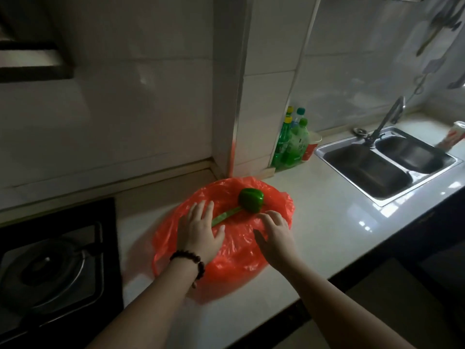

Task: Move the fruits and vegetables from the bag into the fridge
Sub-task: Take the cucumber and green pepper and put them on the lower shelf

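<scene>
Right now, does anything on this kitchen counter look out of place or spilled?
Nothing is spilled or broken. The one odd sight: the red plastic bag lies flattened on the counter, with a green bell pepper and a long green pod lying loose on top of it. The left hand and right hand rest on the bag.

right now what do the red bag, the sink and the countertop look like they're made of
Red bag: thin plastic film, translucent and crinkled, with glossy wrinkles. Sink: looks like stainless steel, grey with a brushed metallic sheen. Countertop: smooth, glossy, pale slab that mirrors the light; stone or a composite, cannot tell which.
</scene>
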Action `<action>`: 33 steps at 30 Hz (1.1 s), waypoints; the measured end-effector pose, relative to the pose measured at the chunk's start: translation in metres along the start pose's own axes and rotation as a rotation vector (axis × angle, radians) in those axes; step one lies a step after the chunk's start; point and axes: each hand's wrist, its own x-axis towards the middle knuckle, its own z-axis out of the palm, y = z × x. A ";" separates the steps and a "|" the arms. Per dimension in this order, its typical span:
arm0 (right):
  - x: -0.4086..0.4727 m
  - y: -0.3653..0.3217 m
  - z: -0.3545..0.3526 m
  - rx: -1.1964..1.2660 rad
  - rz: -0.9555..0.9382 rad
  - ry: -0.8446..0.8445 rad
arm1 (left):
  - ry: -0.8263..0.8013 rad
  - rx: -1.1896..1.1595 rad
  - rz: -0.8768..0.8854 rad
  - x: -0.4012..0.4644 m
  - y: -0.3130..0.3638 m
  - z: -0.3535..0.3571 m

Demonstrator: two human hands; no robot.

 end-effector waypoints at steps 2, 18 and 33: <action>0.019 0.014 0.001 -0.001 0.005 -0.026 | -0.037 -0.022 -0.039 0.015 -0.003 0.013; 0.173 0.065 0.052 -0.092 -0.021 -0.411 | -0.096 0.073 -0.311 0.074 0.000 0.081; 0.193 0.104 0.033 0.092 -0.129 -0.314 | -0.193 0.182 -0.403 0.111 0.020 0.122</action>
